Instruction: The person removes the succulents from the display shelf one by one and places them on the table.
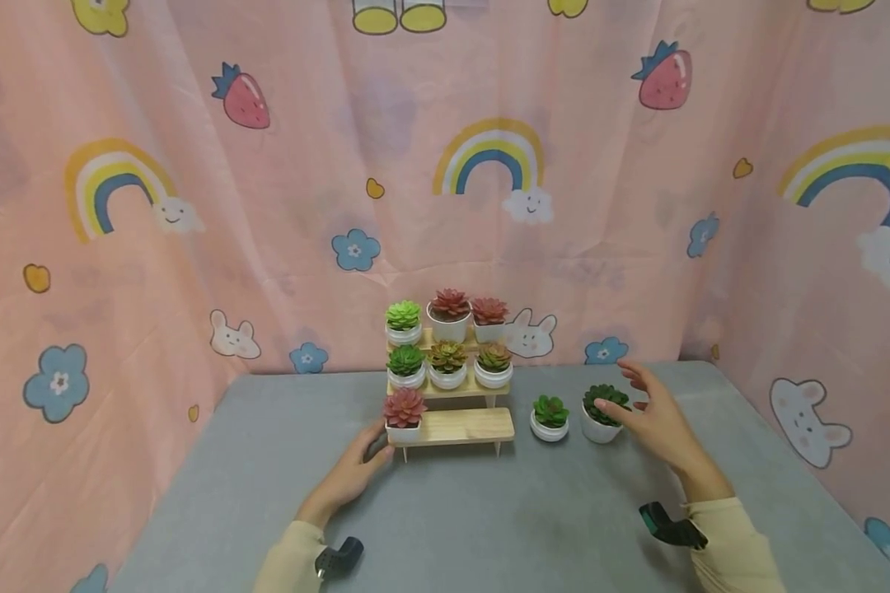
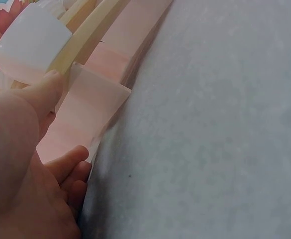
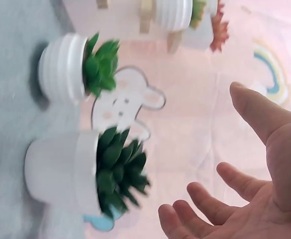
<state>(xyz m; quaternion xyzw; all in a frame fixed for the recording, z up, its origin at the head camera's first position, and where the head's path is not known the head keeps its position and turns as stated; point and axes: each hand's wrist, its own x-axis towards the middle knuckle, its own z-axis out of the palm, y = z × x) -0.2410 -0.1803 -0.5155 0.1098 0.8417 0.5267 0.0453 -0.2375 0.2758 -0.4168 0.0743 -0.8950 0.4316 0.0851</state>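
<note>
A three-tier wooden stand [image 1: 467, 427] is set near the back of the table, holding small potted succulents. At the left end of its lowest shelf is a pinkish-red succulent [image 1: 404, 408] in a white pot. Beside that end is my left hand [image 1: 352, 469], fingers loosely bent; in the left wrist view its thumb tip lies at the wooden shelf edge, below the white pot [image 2: 33, 42]. My right hand [image 1: 660, 424] is spread beside a dark green succulent [image 3: 118, 174] in a plain white pot [image 3: 60, 172], palm facing it, holding nothing. Left of it is a smaller green succulent [image 1: 550, 416] in a ribbed white pot.
On the top tier stand a bright green succulent [image 1: 404, 317] and two reddish ones; the middle tier bears a green succulent [image 1: 405, 361] and two yellowish-brown ones. Behind the grey table [image 1: 452, 527] hangs a pink patterned curtain [image 1: 304, 272], which also runs down both sides.
</note>
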